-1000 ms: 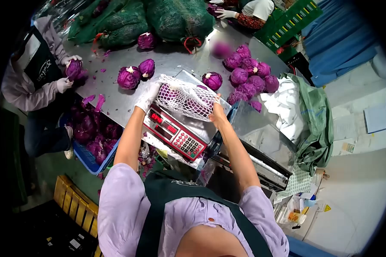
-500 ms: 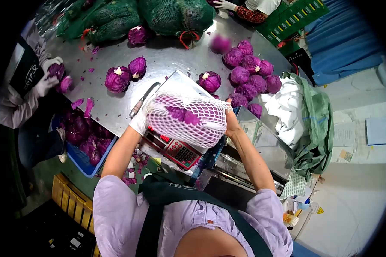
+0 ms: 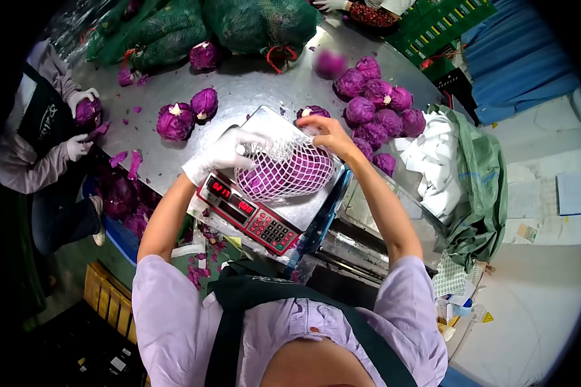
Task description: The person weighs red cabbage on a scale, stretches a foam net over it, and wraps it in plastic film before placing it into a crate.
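A red cabbage [image 3: 295, 173] in a white foam net [image 3: 274, 184] lies on the metal plate of a weighing scale [image 3: 252, 216] with lit red digits. My left hand [image 3: 223, 155], in a white glove, reaches over the net's left end, fingers apart and touching it. At the upper right end of the net is my bare right hand [image 3: 332, 137], its fingers bent but apart. Just beyond those fingertips sits another cabbage [image 3: 314, 112], partly covered. The knife seen earlier is mostly hidden behind my left hand.
Loose cabbages [image 3: 371, 132] cluster at right, with two more [image 3: 175, 122] at left. Green mesh sacks [image 3: 258, 29] lie at the back. White foam nets [image 3: 429, 161] fill a green sack [image 3: 478, 187]. A co-worker [image 3: 45, 122] handles a cabbage above a blue crate [image 3: 119, 235].
The netted cabbage has come down onto the scale from both hands. My hands have loosened and shifted to its upper side. The scale's digits now show. At left, the co-worker's hands have moved apart.
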Motion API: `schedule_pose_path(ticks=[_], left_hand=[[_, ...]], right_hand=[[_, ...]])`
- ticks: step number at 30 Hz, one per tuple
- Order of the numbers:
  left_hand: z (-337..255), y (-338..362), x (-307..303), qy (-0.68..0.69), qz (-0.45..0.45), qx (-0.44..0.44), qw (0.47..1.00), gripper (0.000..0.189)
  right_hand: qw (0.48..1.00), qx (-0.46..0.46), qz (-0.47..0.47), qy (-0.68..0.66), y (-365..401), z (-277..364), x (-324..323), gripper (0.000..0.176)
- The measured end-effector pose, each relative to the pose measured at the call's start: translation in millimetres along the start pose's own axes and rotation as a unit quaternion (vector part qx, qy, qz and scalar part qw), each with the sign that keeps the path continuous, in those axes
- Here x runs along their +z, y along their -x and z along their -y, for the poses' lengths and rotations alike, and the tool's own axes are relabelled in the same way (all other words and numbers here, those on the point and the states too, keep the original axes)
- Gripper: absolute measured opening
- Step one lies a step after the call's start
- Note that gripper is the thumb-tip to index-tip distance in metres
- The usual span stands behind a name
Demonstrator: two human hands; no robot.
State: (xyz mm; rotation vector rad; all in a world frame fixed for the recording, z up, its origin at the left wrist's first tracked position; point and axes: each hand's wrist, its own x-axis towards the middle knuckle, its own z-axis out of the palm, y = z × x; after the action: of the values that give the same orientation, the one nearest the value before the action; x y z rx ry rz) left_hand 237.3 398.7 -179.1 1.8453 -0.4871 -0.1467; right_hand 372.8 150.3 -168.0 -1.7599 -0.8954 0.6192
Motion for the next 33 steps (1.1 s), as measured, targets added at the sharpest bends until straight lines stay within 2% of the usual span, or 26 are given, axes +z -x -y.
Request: schedule_pose_path(ticks=[1, 2, 3, 5, 6, 7, 9, 10, 11, 12, 13, 16, 17, 19, 21, 23, 24, 25, 27, 29, 31, 32, 33], left_hand=[[-2, 4, -5, -0.082, -0.108, 0.046, 0.990, 0.050], [-14, 11, -12, -0.040, -0.161, -0.020, 0.986, 0.059], [-21, 20, -19, -0.103, -0.202, -0.067, 0.972, 0.060], [-23, 39, -13, -0.003, -0.173, -0.125, 0.977, 0.068], [-22, 43, -6, -0.059, -0.103, -0.123, 0.985, 0.085], [-23, 49, 13, -0.002, -0.078, -0.221, 0.972, 0.100], [-16, 55, 50, -0.071, -0.051, -0.165, 0.982, 0.110], [-7, 53, 58, -0.073, -0.082, -0.145, 0.983, 0.112], [2, 51, 65, -0.075, -0.112, -0.125, 0.983, 0.113], [2, 48, 69, -0.061, -0.135, -0.091, 0.985, 0.114], [0, 49, 72, -0.071, -0.134, -0.103, 0.983, 0.114], [-38, 46, 94, -0.059, -0.188, -0.014, 0.980, 0.112], [-51, 44, 103, -0.074, -0.193, -0.020, 0.978, 0.111], [-87, 31, 130, -0.038, -0.190, -0.061, 0.979, 0.111], [-101, 15, 166, -0.061, -0.210, -0.073, 0.973, 0.111], [-115, -7, 205, 0.013, -0.204, -0.106, 0.973, 0.108], [-129, -21, 217, 0.128, -0.143, -0.077, 0.978, 0.103], [-130, -34, 234, 0.162, -0.128, -0.065, 0.976, 0.101], [-146, -54, 268, 0.238, -0.116, -0.080, 0.961, 0.103], [-150, -76, 297, 0.203, -0.106, -0.105, 0.968, 0.099], [-129, -98, 327, 0.138, -0.124, -0.100, 0.978, 0.096], [-133, -106, 339, 0.153, -0.115, -0.060, 0.980, 0.101], [-133, -111, 347, 0.053, -0.086, -0.080, 0.992, 0.112]], right_hand=[[0.997, 0.069, -0.012, -0.045, 9, 10, -8, 0.055], [0.994, 0.086, -0.055, -0.034, 18, 17, -11, 0.056], [0.989, 0.104, -0.098, -0.025, 27, 21, -14, 0.057], [0.989, 0.092, -0.117, -0.024, 50, -1, -15, 0.059], [0.974, 0.181, -0.109, -0.086, 68, 1, -8, 0.066], [0.947, 0.269, -0.099, -0.148, 84, 1, 0, 0.075], [0.928, 0.252, -0.087, -0.261, 101, -6, 29, 0.077], [0.944, 0.208, -0.125, -0.222, 100, -13, 44, 0.081], [0.936, 0.192, -0.180, -0.233, 97, -18, 52, 0.080], [0.932, 0.193, -0.191, -0.239, 98, -8, 54, 0.085], [0.930, 0.190, -0.201, -0.244, 97, 4, 51, 0.089], [0.933, 0.128, -0.254, -0.219, 107, 7, 37, 0.080], [0.936, 0.109, -0.264, -0.203, 117, 7, 30, 0.079], [0.956, 0.127, -0.237, -0.120, 139, 18, 2, 0.073], [0.953, 0.108, -0.239, -0.151, 161, 17, -24, 0.071], [0.947, 0.128, -0.230, -0.186, 189, 29, -51, 0.067], [0.945, 0.164, -0.230, -0.167, 202, 28, -65, 0.070], [0.941, 0.199, -0.230, -0.148, 214, 25, -83, 0.073], [0.942, 0.238, -0.218, -0.090, 237, 25, -114, 0.067], [0.954, 0.230, -0.173, -0.087, 253, 15, -146, 0.064], [0.961, 0.242, -0.109, -0.075, 266, 7, -177, 0.065], [0.963, 0.246, -0.097, -0.056, 271, 3, -184, 0.067], [0.964, 0.250, -0.085, -0.036, 274, -2, -189, 0.069]])
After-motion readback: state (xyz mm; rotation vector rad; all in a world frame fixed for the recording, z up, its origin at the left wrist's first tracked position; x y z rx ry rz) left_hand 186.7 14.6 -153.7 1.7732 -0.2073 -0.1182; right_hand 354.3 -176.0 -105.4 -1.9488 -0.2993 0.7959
